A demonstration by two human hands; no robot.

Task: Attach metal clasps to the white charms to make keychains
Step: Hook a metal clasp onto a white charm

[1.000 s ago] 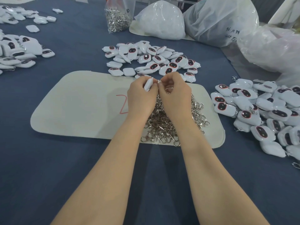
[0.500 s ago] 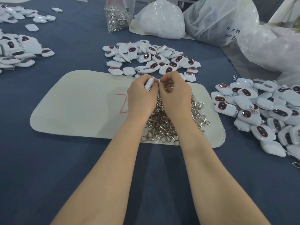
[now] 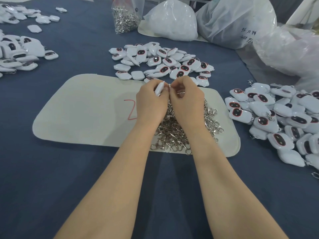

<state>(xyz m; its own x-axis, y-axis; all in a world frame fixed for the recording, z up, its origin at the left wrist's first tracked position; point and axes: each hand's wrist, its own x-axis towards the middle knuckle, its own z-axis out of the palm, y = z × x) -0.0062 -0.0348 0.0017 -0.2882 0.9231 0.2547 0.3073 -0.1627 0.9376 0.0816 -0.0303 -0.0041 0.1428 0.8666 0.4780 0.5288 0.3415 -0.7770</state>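
The white charm [image 3: 159, 89] stood edge-on, gripped by the curled fingers of the left hand [image 3: 149, 102] above the far edge of the mat [image 3: 82, 111]. The right hand [image 3: 187, 100] pinched a metal clasp [image 3: 169, 85], mostly hidden, against it. A red "Z"-like mark [image 3: 129, 109] was partly covered; handwriting on a bag [image 3: 233, 23] was illegible.

My feed bright, evenly lit; light soft, seemingly from overhead. Blue worktop [image 3: 51, 169] carries only faint, diffuse shadows: darker band between forearms [image 3: 120, 178], thin dark rim under near edge of pale mat [image 3: 77, 118]. Plastic bags [image 3: 241, 23] top right nearly washed out, folds lost in white. Small glints on clasp pile [image 3: 174, 135] and on glossy charms [image 3: 238, 112]. Centre reasonably sharp. I note wide-angle bend toward frame edges; far-left pile [image 3: 10, 56] looks smeared, soft.
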